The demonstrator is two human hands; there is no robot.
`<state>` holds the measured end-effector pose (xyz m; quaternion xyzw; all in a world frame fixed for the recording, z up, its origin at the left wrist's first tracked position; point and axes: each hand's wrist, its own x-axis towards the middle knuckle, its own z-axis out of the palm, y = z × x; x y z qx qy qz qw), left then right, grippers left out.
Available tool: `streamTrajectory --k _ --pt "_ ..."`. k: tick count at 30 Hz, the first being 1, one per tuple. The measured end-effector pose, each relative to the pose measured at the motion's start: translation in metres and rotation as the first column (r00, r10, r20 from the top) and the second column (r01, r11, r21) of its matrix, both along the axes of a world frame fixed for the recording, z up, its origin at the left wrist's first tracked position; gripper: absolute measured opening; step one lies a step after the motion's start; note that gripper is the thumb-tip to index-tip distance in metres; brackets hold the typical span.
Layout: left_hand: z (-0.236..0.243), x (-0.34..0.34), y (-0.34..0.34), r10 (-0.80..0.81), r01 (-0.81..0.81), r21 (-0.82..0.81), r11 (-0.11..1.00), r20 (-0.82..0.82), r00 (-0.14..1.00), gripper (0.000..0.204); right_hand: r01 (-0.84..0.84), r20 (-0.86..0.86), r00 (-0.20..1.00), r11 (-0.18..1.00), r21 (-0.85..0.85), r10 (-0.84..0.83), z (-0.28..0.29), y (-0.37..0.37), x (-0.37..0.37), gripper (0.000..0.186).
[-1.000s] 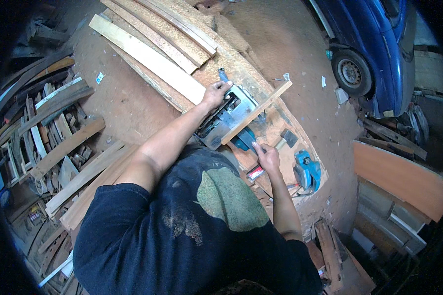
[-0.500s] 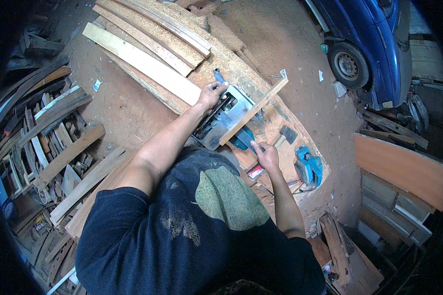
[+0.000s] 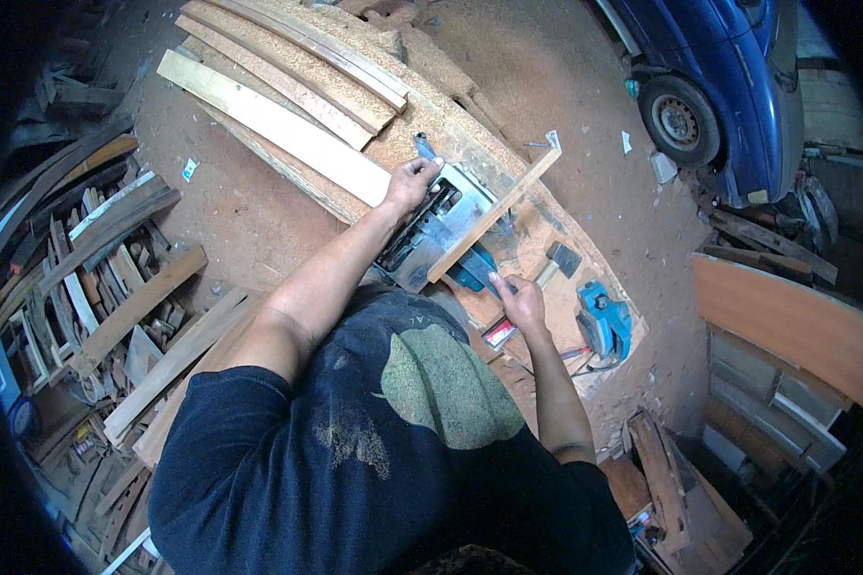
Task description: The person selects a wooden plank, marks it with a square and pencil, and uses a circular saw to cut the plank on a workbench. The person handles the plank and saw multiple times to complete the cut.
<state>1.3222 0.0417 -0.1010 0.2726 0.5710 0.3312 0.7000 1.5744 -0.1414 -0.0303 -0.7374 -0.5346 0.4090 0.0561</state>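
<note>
An upturned power tool with a bright metal base plate [image 3: 470,198] lies on the workbench in front of me. A narrow wooden strip [image 3: 494,222] crosses the plate. My left hand [image 3: 412,185] is closed on the plate's far-left edge, beside a blue-grey piece [image 3: 424,146] that sticks out past my fingers. My right hand [image 3: 522,304] grips the near end of a dark flat bar [image 3: 477,264], its thumb lying along it. The bar's other end runs to the wooden strip, with part of a teal body [image 3: 479,278] beneath. My fingers hide the exact hold of each hand.
A hammer [image 3: 565,260] and a blue power planer [image 3: 600,319] lie on the bench's right part. Long boards [image 3: 278,120] and sawdust cover its far left. Scrap wood [image 3: 115,259] is piled on the left. A blue vehicle [image 3: 710,86] stands far right.
Both hands keep the same hold and place on the tool and the bar. The view has shifted only slightly.
</note>
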Motion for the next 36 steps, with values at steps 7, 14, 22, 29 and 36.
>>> streamTrajectory --k 7,14,22,29,36 --pt "-0.004 0.002 0.0 0.03 -0.03 0.001 1.0 -0.011 0.999 0.028 0.0 0.004 1.0 1.0 0.003 0.0 -0.003 0.001 0.001 0.057" --pt "-0.01 0.0 0.0 0.024 -0.024 -0.033 0.999 -0.008 1.0 0.026 -0.008 -0.006 1.0 1.0 -0.016 0.008 0.003 0.004 -0.001 0.057" --pt "0.012 0.001 0.002 0.027 -0.028 -0.048 0.998 -0.021 0.999 0.026 -0.002 0.015 1.0 0.997 0.081 0.001 -0.006 -0.001 0.0 0.052" --pt "0.009 0.002 0.006 -0.049 0.049 -0.01 0.999 -0.076 0.996 0.027 0.005 0.004 1.0 0.997 0.073 -0.006 -0.002 0.001 0.001 0.049" --pt "0.002 0.003 0.006 -0.062 0.062 0.001 0.998 -0.093 0.994 0.03 0.022 -0.002 1.0 0.999 0.034 -0.022 0.001 0.001 -0.001 0.049"
